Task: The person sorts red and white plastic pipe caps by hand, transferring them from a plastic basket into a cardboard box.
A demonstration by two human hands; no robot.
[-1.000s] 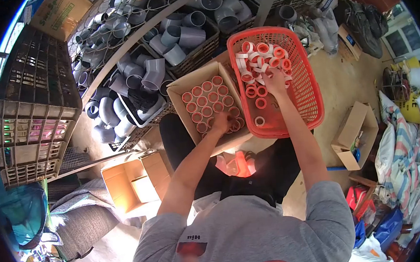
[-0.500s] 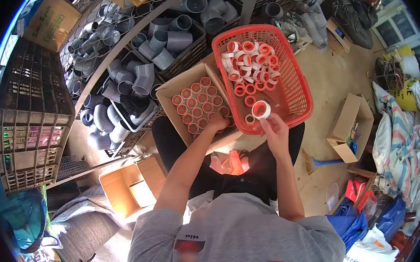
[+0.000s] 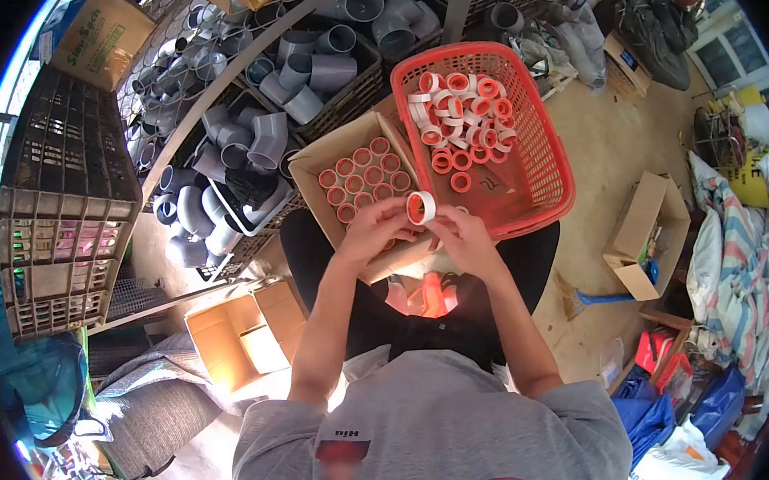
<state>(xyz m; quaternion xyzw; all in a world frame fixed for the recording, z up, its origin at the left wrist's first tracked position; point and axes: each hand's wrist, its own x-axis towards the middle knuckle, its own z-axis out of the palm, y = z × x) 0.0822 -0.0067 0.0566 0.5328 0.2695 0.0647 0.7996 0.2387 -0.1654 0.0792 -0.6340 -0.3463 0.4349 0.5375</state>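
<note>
Between my two hands, over the near edges of the box and basket, is a roll of white thread seal tape [image 3: 428, 206] on a red-orange spool. My right hand [image 3: 467, 241] pinches it from below and right. My left hand [image 3: 378, 230] has its fingertips against the roll's left side. Below my left hand, the open cardboard box [image 3: 307, 176] holds similar rolls stood in neat rows, several hidden by the hand. A red plastic basket [image 3: 546, 153] leans beside it, with many loose rolls [image 3: 480, 106] heaped toward its far end.
Crates of grey pipe fittings [image 3: 304, 103] stand beyond the box. A black crate [image 3: 67, 164] is at the left, above an open cardboard box [image 3: 222, 345]. Another open carton [image 3: 638, 231] sits on the floor at right, near striped sacking [image 3: 734, 260].
My left hand has come out of the cardboard box toward the right. My right hand has moved left with the tape roll, and the hands now meet at it.
</note>
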